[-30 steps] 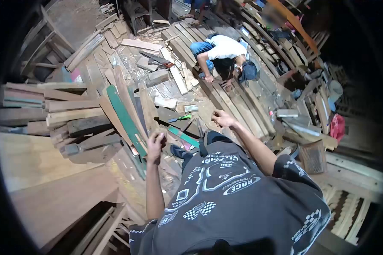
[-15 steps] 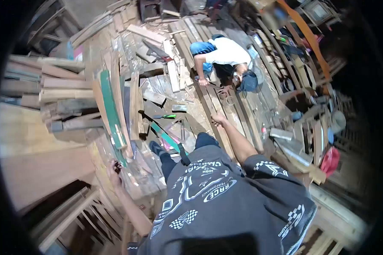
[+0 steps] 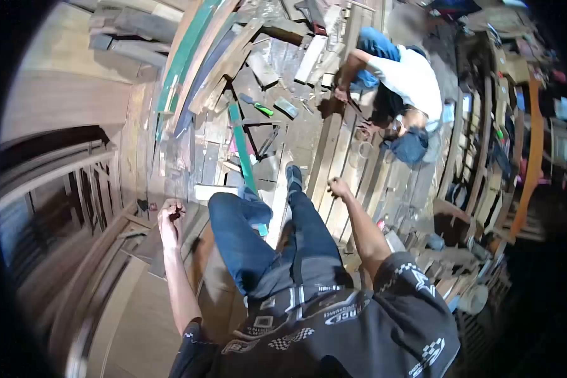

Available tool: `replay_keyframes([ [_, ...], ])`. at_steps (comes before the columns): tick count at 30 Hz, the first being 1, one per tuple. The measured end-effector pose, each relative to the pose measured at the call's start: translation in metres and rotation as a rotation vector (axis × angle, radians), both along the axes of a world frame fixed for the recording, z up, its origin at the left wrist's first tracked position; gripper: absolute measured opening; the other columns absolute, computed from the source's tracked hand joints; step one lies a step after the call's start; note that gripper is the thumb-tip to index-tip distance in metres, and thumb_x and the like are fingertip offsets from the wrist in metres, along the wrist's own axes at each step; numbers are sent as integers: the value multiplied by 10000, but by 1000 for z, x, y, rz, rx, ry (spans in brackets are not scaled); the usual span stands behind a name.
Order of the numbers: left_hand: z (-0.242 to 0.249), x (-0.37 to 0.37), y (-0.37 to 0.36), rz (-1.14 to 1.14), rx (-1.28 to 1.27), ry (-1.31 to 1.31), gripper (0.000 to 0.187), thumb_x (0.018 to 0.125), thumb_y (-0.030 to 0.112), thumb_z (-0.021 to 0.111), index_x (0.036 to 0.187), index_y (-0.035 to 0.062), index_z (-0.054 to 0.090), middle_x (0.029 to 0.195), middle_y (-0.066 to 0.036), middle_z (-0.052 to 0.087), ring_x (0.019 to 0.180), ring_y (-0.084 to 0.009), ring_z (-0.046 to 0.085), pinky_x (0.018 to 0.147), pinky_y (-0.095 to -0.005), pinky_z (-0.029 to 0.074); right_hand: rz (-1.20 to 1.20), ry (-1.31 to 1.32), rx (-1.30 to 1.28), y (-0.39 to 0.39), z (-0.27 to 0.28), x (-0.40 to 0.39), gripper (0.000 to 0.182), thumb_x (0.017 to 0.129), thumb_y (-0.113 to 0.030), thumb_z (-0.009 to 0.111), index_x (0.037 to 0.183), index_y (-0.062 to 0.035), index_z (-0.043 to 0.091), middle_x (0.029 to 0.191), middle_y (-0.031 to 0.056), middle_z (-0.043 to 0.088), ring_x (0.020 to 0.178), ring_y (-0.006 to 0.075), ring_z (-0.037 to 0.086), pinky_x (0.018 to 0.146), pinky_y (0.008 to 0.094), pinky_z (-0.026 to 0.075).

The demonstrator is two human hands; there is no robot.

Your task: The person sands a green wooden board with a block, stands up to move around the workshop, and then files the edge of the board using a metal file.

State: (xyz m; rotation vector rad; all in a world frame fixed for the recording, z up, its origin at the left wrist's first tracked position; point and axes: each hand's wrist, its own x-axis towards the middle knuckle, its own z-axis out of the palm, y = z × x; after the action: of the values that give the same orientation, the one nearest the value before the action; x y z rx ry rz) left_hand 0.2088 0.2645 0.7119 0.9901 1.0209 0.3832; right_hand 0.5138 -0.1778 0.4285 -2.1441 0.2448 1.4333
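Walking over a littered floor (image 3: 170, 164), judged from both legs striding out past the green plank (image 3: 240, 148). Left hand (image 3: 170, 217) clenched around something small and dark, too small to name, well left of that plank above a wooden frame (image 3: 57, 183). Right hand (image 3: 339, 188) curled loosely, seemingly holding nothing, right of the plank over the slats (image 3: 343, 157); cannot tell for sure. Best done by planting each foot on flat boards clear of the plank and loose offcuts, keeping the left grip firm and the right arm free for balance. Counted: two hands, one green plank flat on the floor, a second green board (image 3: 183, 57) leaning in the stack beyond it, one green-handled tool (image 3: 256, 104) just beyond the plank, one co-worker (image 3: 409, 75) crouched further right. Scrap pieces too many and too jumbled to count.
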Motion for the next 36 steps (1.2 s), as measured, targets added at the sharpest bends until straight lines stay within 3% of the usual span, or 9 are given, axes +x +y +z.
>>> replay_keyframes([
  [8, -102, -30, -64, 239, -63, 118, 158, 843, 207, 562, 834, 59, 509, 847, -34, 482, 801, -137, 457, 737, -272, 377, 371, 85, -116, -19, -87, -21, 383, 879, -324, 565, 970, 37, 651, 763, 151, 699, 618, 245, 671, 526, 373, 542],
  [9, -128, -46, -66, 154, -7, 228, 164, 828, 177, 514, 770, 24, 530, 803, -59, 503, 780, -151, 476, 748, -286, 397, 473, 56, -109, -22, -121, -22, 417, 879, -326, 556, 1111, 9, 645, 774, 128, 703, 629, 202, 650, 482, 346, 506],
  [12, -240, -99, -77, 170, -95, -17, 187, 838, 185, 513, 723, 38, 507, 771, -59, 485, 756, -156, 472, 727, -291, 400, 647, -113, -56, 1, -161, -24, 426, 852, -359, 606, 1011, 29, 682, 957, 253, 704, 943, 381, 686, 859, 444, 526],
  [16, -405, -114, -59, -68, 33, -37, 63, 821, 85, 514, 771, 70, 479, 763, -37, 479, 710, -177, 476, 653, -317, 422, 921, -158, -85, 43, -230, -13, 460, 865, -373, 605, 1136, -1, 629, 1098, 259, 665, 1093, 420, 611, 952, 467, 483],
  [18, -412, -70, -45, -186, 332, 133, 79, 811, 100, 473, 752, 52, 452, 736, -43, 436, 700, -184, 460, 672, -318, 413, 1197, -236, -181, 50, -277, -13, 499, 871, -385, 618, 1216, -26, 590, 1197, 249, 631, 1167, 418, 566, 983, 481, 459],
  [20, -461, -54, -30, -83, 175, 127, 79, 783, 116, 455, 741, 58, 419, 756, -44, 393, 748, -168, 428, 756, -292, 371, 1369, -291, -146, 48, -316, -2, 585, 895, -410, 585, 1334, -36, 486, 1371, 239, 502, 1307, 410, 428, 1076, 497, 375],
  [24, -588, -52, 4, -114, 178, 41, 141, 926, 126, 403, 791, 82, 397, 763, -13, 373, 736, -133, 384, 741, -271, 362, 1649, -802, 102, -13, -452, 36, 598, 884, -423, 544, 1279, 23, 498, 1287, 264, 515, 1264, 438, 438, 1124, 492, 313],
  [33, -701, -42, 30, -362, 524, 139, 72, 882, 29, 376, 888, 52, 443, 812, -18, 391, 747, -117, 422, 677, -287, 390, 1391, -1005, 465, -25, -469, 47, 545, 757, -432, 541, 1048, 29, 561, 1035, 219, 539, 1009, 398, 514, 971, 512, 378],
  [36, -709, -52, 22, -369, 322, 155, 75, 870, 11, 393, 898, 64, 438, 835, -29, 435, 772, -119, 462, 700, -296, 424, 1347, -1035, 492, -31, -477, 48, 563, 729, -432, 542, 1042, 35, 554, 1023, 229, 531, 987, 407, 509, 956, 515, 383],
])
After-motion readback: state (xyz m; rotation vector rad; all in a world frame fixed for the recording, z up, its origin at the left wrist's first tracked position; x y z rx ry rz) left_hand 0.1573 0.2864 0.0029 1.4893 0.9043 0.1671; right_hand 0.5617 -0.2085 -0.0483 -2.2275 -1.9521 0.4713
